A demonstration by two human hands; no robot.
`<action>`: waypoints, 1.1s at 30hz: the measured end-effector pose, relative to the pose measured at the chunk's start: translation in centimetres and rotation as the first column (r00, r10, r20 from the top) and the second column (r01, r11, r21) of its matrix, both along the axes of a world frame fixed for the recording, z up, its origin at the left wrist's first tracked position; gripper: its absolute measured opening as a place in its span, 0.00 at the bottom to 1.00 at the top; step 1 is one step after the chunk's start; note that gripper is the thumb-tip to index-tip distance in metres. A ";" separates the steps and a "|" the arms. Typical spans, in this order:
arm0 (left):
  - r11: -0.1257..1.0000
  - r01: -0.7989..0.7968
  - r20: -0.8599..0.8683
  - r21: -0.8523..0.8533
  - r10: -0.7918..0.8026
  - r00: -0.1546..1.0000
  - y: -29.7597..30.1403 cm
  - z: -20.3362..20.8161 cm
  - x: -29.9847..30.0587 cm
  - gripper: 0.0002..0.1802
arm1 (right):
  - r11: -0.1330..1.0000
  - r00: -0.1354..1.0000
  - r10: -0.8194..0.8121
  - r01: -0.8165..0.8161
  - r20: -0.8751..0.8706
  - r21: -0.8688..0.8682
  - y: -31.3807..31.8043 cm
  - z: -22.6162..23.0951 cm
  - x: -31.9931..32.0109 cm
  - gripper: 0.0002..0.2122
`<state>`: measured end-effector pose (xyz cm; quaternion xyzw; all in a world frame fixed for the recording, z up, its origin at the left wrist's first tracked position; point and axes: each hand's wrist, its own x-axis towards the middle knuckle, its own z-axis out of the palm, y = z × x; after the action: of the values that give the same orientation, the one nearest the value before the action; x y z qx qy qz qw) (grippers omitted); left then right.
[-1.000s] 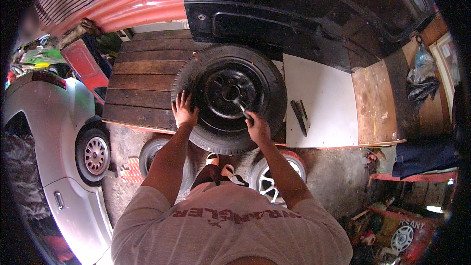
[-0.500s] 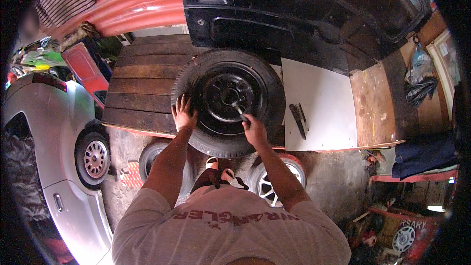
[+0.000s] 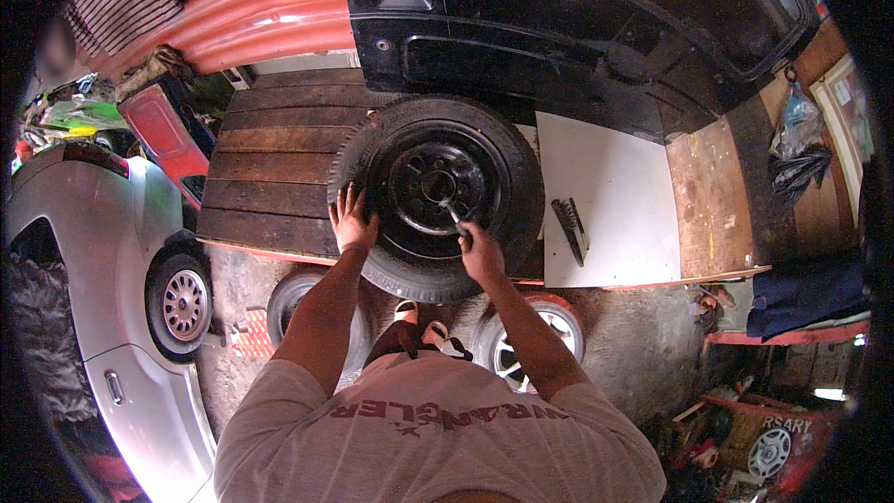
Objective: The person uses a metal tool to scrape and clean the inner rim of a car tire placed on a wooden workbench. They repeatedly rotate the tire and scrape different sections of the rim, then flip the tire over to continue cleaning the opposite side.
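Observation:
A tyre [image 3: 517,168] mounted on a black steel wheel rim [image 3: 410,196] lies flat on a plank bench. My left hand [image 3: 353,225] rests on the tyre's left sidewall with its fingers spread. My right hand [image 3: 481,253] is closed round the handle of a slim tool [image 3: 455,217], whose light metal shaft points at the lower edge of the rim's centre hole. Whether the tip is a blade or something else is too small to tell. To the right, a black brush [image 3: 566,231] lies beside a thin dark strip [image 3: 576,214].
The brush rests on a white board [image 3: 615,177] along the plank bench [image 3: 270,168]. Behind stands a large black vehicle panel [image 3: 521,28]. Two more wheels, one an alloy wheel [image 3: 531,340], are on the floor below. A silver car [image 3: 112,289] stands at left; plastic bags [image 3: 799,144] hang at right.
The tool and my right hand have shifted slightly over the rim, showing more of the metal shaft. My left hand stays on the tyre. The whole view has moved a little.

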<state>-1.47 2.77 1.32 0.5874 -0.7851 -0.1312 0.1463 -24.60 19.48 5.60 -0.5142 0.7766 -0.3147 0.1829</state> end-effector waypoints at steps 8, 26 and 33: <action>1.000 0.005 -0.015 -0.011 -0.005 1.000 0.3 0.1 -0.3 0.36 | 0.992 0.988 -0.108 0.114 -0.110 0.052 -1.6 0.2 -2.4 0.12; 0.999 0.015 0.016 0.035 -0.016 1.000 -0.2 0.6 -0.3 0.37 | 0.990 0.983 -0.140 0.141 -0.122 -0.001 -1.9 -0.7 -3.1 0.15; 0.993 0.043 0.138 0.107 -0.058 0.989 0.2 1.7 -0.5 0.42 | 0.990 0.995 -0.087 0.093 -0.056 0.110 -0.9 -1.1 0.0 0.15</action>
<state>-1.95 2.95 2.98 0.5818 -0.8003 -0.1335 0.0565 -24.62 18.60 4.47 -0.4754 0.8199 -0.2652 0.1772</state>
